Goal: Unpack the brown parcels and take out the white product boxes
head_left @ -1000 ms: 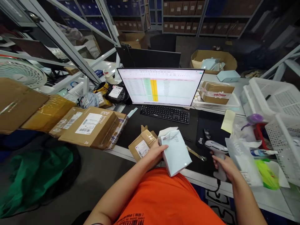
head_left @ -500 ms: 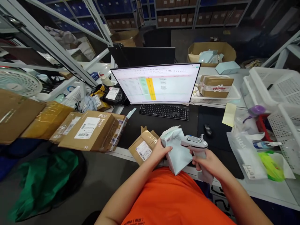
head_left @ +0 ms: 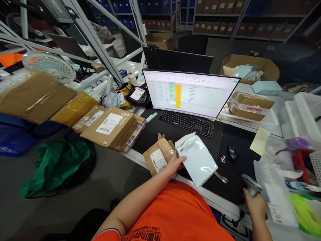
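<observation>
My left hand (head_left: 177,164) grips the left edge of a pale blue box (head_left: 198,161), thumb on its upper face. The box is tilted over the desk's front edge, its end flap raised. Under and beside that hand lies a brown cardboard packet (head_left: 157,157) with a white label. Far to the right, my right hand (head_left: 256,205) is closed around the handle of a grey-and-white barcode scanner (head_left: 251,184), low at the desk's front edge. Part of the handle is hidden by the fingers. A small shiny strip (head_left: 221,177) lies on the black mat between the box and the scanner.
A monitor (head_left: 190,92) showing a spreadsheet stands behind a keyboard (head_left: 187,123). The mouse (head_left: 232,153) is on the mat. Taped cartons (head_left: 109,127) line the left side. Plastic bags (head_left: 276,190) and white baskets (head_left: 304,113) crowd the right.
My right hand has carried the scanner away from the box, right and down to the desk edge. The blue box now lies flatter in my left hand. The view has turned.
</observation>
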Tool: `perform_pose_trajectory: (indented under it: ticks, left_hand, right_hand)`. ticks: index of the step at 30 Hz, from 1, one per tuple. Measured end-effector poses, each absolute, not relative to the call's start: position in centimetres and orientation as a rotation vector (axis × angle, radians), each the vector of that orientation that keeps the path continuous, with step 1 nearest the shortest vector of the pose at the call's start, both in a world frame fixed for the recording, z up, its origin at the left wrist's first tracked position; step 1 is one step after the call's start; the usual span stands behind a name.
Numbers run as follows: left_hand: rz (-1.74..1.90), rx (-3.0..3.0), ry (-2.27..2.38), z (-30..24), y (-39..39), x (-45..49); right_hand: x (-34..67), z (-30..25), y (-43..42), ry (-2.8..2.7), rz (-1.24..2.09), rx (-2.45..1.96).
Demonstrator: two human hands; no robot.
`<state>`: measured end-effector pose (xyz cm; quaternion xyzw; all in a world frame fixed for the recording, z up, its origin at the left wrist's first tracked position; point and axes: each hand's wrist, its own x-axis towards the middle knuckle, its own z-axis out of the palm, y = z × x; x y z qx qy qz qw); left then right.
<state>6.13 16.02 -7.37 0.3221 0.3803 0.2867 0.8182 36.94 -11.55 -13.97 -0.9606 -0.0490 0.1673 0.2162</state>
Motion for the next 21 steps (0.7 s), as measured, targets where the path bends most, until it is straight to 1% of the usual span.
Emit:
perform_pose_trajectory:
  ticks: [2,3,4,5,6,9,11,13,17,19,21]
  left_hand:
    - [0.639,0.577,0.819,-7.4,16.0,6.2]
    - [0.656,0.534,0.814,-7.5,16.1,6.2]
    - [0.661,0.502,0.802,-7.6,16.1,6.3]
    - [0.65,0.483,0.784,-7.7,16.1,6.2]
    - [0.628,0.477,0.764,-7.8,16.1,6.2]
    - [0.527,0.515,0.684,-7.7,16.1,5.5]
    - [0.508,0.564,0.645,-7.4,16.1,4.7]
    - [0.519,0.603,0.63,-6.9,16.1,3.8]
    - [0.539,0.654,0.642,-6.2,15.9,2.8]
    - [0.572,0.679,0.626,-6.0,16.1,2.9]
    - [0.68,0.705,0.607,-5.9,16.9,2.9]
  right_hand:
    - [35.6,-12.6,-10.6,-0.05,0.199,-2.715]
    - [34.6,-11.6,-9.7,-0.095,0.077,-2.687]
    - [33.6,-10.5,-8.5,-0.19,0.036,-2.598]
    - [32.5,-9.3,-7.1,-0.294,0.105,-2.455]
    - [31.4,-8.2,-5.6,-0.376,0.288,-2.259]
    - [28.3,-5.4,-1.4,-0.416,1.053,-1.575]
    - [26.8,-4.1,0.4,-0.412,1.352,-1.364]
    - [25.9,-3.3,1.3,-0.456,1.419,-1.363]
    - [25.4,-2.4,1.8,-0.578,1.354,-1.511]
    - [25.6,-2.3,1.7,-0.528,1.361,-1.564]
    - [26.2,-2.3,1.4,-0.41,1.356,-1.54]
